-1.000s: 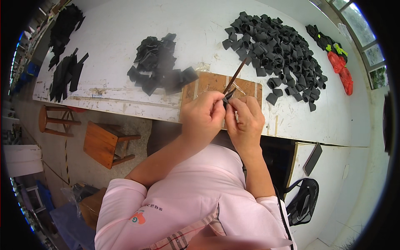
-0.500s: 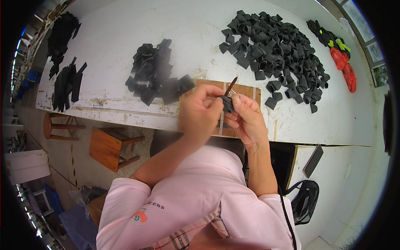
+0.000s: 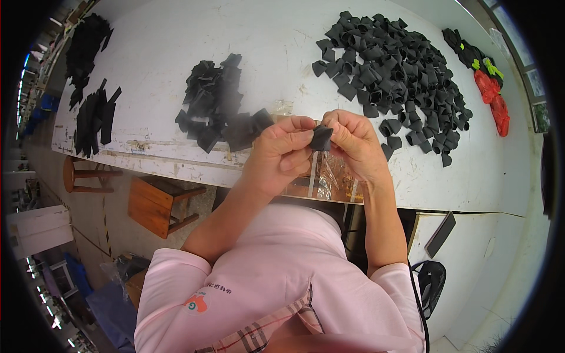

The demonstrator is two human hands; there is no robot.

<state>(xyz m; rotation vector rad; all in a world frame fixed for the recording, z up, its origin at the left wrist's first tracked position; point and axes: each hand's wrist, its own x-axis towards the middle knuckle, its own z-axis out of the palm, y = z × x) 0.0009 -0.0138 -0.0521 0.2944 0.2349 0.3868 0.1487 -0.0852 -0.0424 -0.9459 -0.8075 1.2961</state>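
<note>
Head view: here's the small black piece [image 3: 321, 140], up between your two hands, above the brown board [image 3: 338, 192]. It looks light and soft, likely pliable but springy, hardly fragile, with some grip to it; the edges seem the best hold. And look at those fingers: your left hand [image 3: 281, 150] pinches its left edge, your right hand [image 3: 359, 144] nips the upper right corner, the lower part hanging free below the fingertips.
</note>
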